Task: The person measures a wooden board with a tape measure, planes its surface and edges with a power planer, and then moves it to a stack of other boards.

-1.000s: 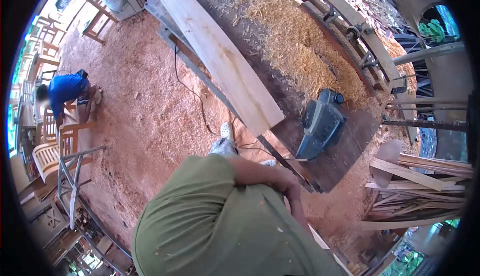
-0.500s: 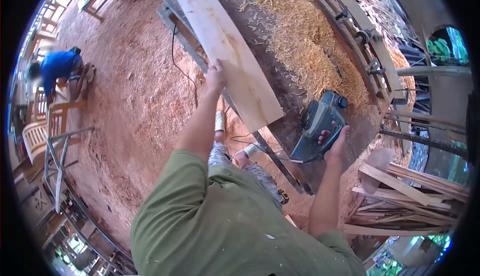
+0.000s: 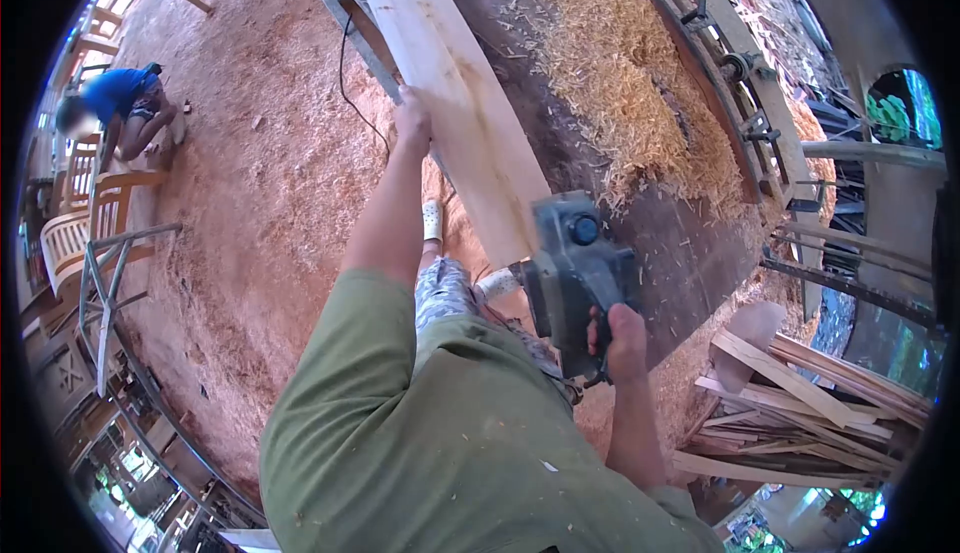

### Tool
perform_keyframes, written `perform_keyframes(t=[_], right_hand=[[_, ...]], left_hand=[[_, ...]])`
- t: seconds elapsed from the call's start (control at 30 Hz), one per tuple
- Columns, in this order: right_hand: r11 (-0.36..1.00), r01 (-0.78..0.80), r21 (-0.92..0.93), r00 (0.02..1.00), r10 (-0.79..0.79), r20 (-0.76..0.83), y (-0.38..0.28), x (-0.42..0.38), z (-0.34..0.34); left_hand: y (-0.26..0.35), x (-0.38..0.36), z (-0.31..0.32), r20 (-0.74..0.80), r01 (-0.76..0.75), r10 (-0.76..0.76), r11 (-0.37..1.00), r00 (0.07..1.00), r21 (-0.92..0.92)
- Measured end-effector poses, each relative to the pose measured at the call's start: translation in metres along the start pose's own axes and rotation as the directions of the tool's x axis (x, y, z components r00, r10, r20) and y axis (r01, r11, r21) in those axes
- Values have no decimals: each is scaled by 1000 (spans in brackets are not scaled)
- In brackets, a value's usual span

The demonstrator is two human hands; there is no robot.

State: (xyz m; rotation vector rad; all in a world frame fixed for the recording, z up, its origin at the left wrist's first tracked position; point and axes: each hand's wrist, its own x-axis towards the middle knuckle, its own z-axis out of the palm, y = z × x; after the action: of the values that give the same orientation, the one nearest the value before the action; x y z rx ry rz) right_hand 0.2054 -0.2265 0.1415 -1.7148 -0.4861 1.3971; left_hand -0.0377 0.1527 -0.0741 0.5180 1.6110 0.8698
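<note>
A long pale wooden board (image 3: 455, 93) lies lengthwise on the dark workbench (image 3: 690, 253). My left hand (image 3: 412, 121) grips its left edge, partway along, with some of the fingers hidden. Wrapped around the handle of a dark electric hand planer (image 3: 575, 288), my right hand (image 3: 622, 338) holds the tool upturned at the board's near end. The planer overlaps the board's near right corner in this view, its round front knob facing up.
Curly wood shavings (image 3: 630, 93) are heaped on the bench right of the board. A metal-fitted rail (image 3: 720, 73) runs along its far side. Scrap strips (image 3: 790, 403) pile up at right. A person in blue (image 3: 120, 98) bends beside wooden chairs (image 3: 75, 253) at left.
My right hand has lifted the planer off the bench and swung it left to the board's end, turning it. My left hand has slid a little up and left along the board's edge.
</note>
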Motion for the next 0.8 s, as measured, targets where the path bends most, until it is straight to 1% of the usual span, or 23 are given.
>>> perform_keyframes(t=[0.07, 0.1, 0.13, 0.17, 0.23, 0.33, 0.37, 0.4, 0.5, 0.63, 0.7, 0.8], right_hand=[[1000, -19, -5, 999, 19, 34, -4, 19, 13], [998, -29, -48, 997, 32, 67, -7, 29, 19], [995, -38, -91, 994, 47, 98, -8, 38, 27], [996, -23, -85, 994, 32, 106, -10, 49, 35], [994, -8, -106, 993, 20, 113, -21, 72, 53], [992, -1, -129, 996, 12, 89, -42, 102, 80], [992, -11, -123, 998, 20, 67, -50, 114, 92], [992, -11, -125, 998, 19, 61, -58, 125, 102], [992, 46, -120, 996, -36, 81, -85, 163, 134], [980, 72, -186, 993, -54, 101, -130, 223, 183], [976, 88, -201, 992, -68, 106, -150, 252, 210], [968, 132, -212, 987, -109, 115, -180, 300, 250]], left_hand=[[-18, 23, -6, 59, -46, 40, 994, 997, 97], [0, -1, -8, 129, 41, -50, 996, 990, 74], [7, -16, -9, 116, 36, -44, 997, 992, 72], [14, -25, -10, 182, 56, -62, 998, 981, 38], [10, -13, -17, 316, 114, -95, 992, 944, -44], [4, -6, -20, 333, 147, -124, 988, 935, -44], [3, -6, -20, 344, 185, -139, 977, 928, -105], [9, -15, -21, 349, 190, -140, 975, 927, -112], [6, -9, -26, 427, 242, -177, 965, 887, -102], [-2, -8, -26, 414, 245, -163, 957, 896, -153], [-10, -3, -29, 480, 257, -163, 957, 862, -137], [0, -11, -30, 479, 263, -190, 961, 857, -90]])
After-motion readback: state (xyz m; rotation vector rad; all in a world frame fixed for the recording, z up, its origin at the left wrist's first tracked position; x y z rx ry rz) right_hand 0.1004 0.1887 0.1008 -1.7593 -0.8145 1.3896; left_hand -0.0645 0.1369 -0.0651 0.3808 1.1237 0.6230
